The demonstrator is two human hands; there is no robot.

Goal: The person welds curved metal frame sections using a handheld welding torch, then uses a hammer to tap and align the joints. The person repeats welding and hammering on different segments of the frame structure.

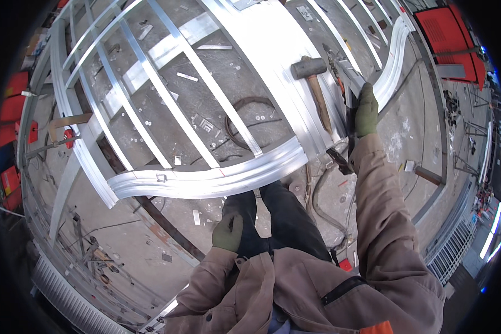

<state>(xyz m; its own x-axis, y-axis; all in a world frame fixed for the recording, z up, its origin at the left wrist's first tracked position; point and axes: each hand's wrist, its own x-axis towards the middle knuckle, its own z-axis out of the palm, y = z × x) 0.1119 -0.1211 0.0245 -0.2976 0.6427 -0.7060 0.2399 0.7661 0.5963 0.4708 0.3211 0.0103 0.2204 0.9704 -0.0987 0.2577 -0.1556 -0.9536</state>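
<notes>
— Over on the far left, what's around you?

— Red crates (12, 100) along the edge, then the big aluminium frame (150, 106) lying flat on the concrete floor (217, 94), its thin slats running away from me. The curved end rail (206, 181) of the frame sits just in front of my knees.

— And your left hand?

— My left hand (228, 232), in a green glove, rests on my own thigh, curled loosely. It grips no tool.

— Further right?

— A hammer (313, 83) lies on the wide sheet panel (273, 44), head away from me, wooden handle pointing back toward me, untouched. Just beside it my right hand (366, 110), also gloved, is clenched round the dark handle of a hand tool (344, 78) whose metal nose reaches onto the panel edge. What sort of tool it is, I cannot tell for sure.

— How far along does it look?

— I'd judge the frame mostly assembled: slats and curved rails (392, 61) are in place. Offcuts and small bits are scattered on the floor under it, and the work seems to be at that right-hand edge.
</notes>
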